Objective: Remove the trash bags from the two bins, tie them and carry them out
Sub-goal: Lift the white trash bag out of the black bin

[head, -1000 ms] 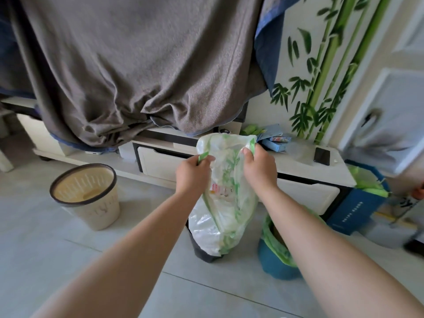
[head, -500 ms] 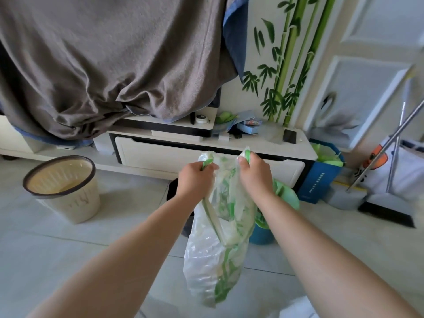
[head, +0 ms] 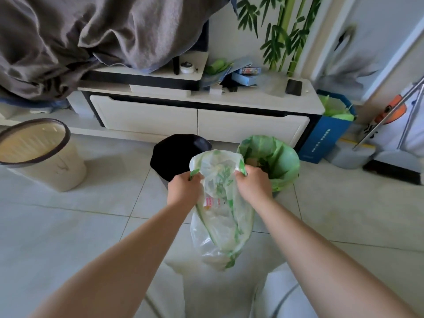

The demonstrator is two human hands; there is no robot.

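The left hand [head: 183,189] and the right hand [head: 252,187] each clench a green handle of the white-and-green trash bag [head: 220,226], fingers curled tight round it, the bag's mouth spread between them. The bag hangs free in the air, nearer the camera than the black bin [head: 176,154] and clear of its rim. Just right of that bin, the green bag [head: 284,157] lines the second bin [head: 278,193], folded over its rim; the right hand covers part of the near edge. Bare floor tiles [head: 68,226] lie open on both sides, with a cream basket [head: 43,161] well off to the left and the white cabinet [head: 197,120] behind the bins. The black bin's inside is too dark to read, and the held bag's contents blur behind its film.
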